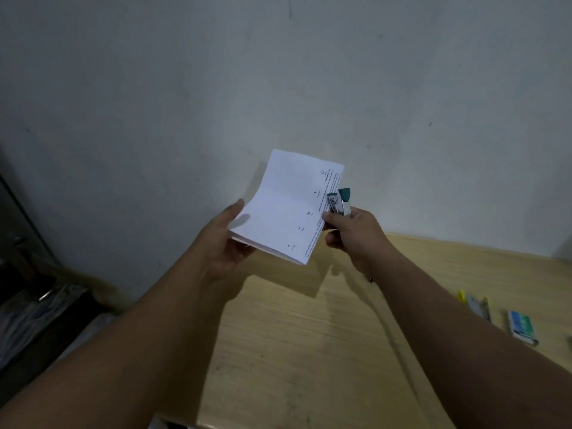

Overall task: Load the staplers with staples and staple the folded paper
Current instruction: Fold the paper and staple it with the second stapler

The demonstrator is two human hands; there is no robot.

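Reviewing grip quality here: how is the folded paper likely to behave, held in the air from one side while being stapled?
The folded paper already bows between the left hand and the stapler, so it is probably floppy and light. It will likely flex when the right hand squeezes. The folded layers may slip apart.

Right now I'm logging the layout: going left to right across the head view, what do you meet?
Left hand → folded paper → green stapler in the right hand → yellow stapler → staple box on the wooden table.
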